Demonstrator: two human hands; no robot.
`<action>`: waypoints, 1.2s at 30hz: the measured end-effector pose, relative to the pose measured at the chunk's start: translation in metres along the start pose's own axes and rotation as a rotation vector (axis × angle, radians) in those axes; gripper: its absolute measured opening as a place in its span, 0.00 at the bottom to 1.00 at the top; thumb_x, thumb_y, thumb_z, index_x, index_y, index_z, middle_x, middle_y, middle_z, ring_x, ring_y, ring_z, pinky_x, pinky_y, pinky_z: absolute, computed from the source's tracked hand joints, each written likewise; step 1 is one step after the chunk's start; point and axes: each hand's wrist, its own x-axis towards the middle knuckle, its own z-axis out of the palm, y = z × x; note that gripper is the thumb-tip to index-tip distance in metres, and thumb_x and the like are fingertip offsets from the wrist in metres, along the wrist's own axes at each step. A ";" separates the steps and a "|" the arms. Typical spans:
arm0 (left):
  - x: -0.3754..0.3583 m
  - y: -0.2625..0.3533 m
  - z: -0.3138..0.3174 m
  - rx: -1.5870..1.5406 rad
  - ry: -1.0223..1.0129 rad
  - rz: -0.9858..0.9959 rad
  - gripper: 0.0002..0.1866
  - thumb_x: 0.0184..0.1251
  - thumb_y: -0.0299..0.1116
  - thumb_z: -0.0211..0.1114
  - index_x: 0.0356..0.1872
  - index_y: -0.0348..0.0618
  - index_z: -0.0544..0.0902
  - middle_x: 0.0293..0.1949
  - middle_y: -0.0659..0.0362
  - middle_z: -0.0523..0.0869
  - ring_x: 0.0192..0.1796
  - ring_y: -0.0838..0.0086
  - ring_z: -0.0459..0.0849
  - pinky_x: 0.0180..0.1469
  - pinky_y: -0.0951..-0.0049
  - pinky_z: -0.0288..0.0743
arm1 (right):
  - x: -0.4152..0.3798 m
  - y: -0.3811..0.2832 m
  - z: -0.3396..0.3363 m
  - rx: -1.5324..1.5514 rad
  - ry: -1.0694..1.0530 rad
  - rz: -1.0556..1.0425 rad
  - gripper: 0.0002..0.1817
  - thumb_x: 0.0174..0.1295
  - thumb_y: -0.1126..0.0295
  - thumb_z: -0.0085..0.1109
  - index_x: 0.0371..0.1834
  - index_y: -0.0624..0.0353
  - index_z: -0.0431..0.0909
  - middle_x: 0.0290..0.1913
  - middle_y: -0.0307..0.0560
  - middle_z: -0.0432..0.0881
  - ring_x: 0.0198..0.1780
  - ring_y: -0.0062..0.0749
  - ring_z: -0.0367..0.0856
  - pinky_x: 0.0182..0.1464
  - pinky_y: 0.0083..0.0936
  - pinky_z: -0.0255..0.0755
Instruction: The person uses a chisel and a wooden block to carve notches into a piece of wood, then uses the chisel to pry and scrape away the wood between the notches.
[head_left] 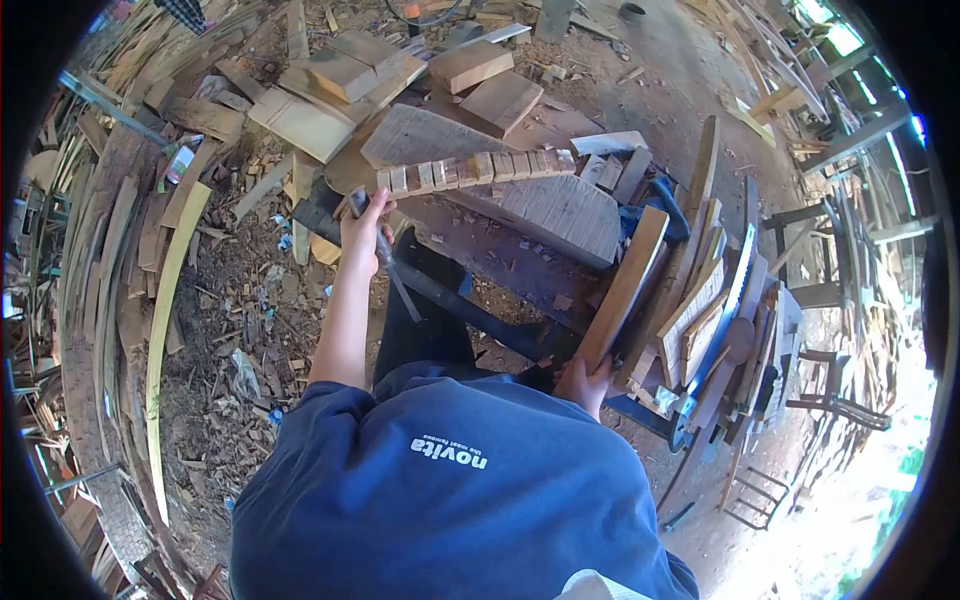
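My left hand [364, 238] is closed around a chisel [402, 290], its narrow blade slanting down toward my legs. Just beyond that hand, a row of small wooden blocks [483, 170], cut like a toothed strip, lies across a thick weathered timber [570, 212]. The near end of this row is close to my fingers; contact cannot be made out. On the other side, my right hand [582, 385] grips the lower end of a brown wooden board [627, 285], which leans up and away from me. Part of its fingers is hidden behind the board.
Several sawn wood pieces [345, 75] are piled beyond the timber. At right stand more upright boards [695, 300] beside a blue-edged saw blade [727, 305]. Long planks [175, 270] line the left, with wood chips [255, 320] over the ground.
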 end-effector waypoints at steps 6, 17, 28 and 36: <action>0.017 0.006 0.008 0.005 0.054 -0.011 0.27 0.59 0.51 0.80 0.50 0.44 0.80 0.36 0.60 0.87 0.22 0.79 0.77 0.23 0.74 0.72 | 0.000 0.006 -0.001 0.041 0.041 0.041 0.23 0.69 0.72 0.59 0.63 0.64 0.61 0.27 0.49 0.79 0.23 0.36 0.82 0.24 0.32 0.80; -0.001 -0.017 0.033 -0.004 0.140 0.177 0.23 0.67 0.43 0.75 0.49 0.44 0.72 0.30 0.61 0.80 0.18 0.79 0.76 0.17 0.77 0.70 | -0.003 -0.002 0.001 0.031 0.022 0.108 0.31 0.70 0.70 0.59 0.71 0.61 0.57 0.30 0.50 0.80 0.23 0.36 0.84 0.23 0.32 0.79; -0.056 -0.015 0.083 0.956 -0.201 0.679 0.53 0.58 0.24 0.68 0.84 0.53 0.48 0.46 0.47 0.82 0.48 0.52 0.83 0.52 0.58 0.79 | -0.009 -0.012 0.003 0.032 0.018 0.088 0.29 0.69 0.71 0.57 0.70 0.64 0.58 0.31 0.50 0.81 0.24 0.34 0.83 0.24 0.30 0.80; -0.049 0.002 0.094 1.232 -0.268 0.403 0.53 0.59 0.28 0.66 0.83 0.66 0.45 0.40 0.33 0.87 0.43 0.40 0.88 0.46 0.48 0.81 | -0.012 -0.023 0.010 0.046 0.059 0.130 0.27 0.69 0.71 0.57 0.69 0.63 0.59 0.31 0.49 0.80 0.23 0.32 0.83 0.24 0.29 0.79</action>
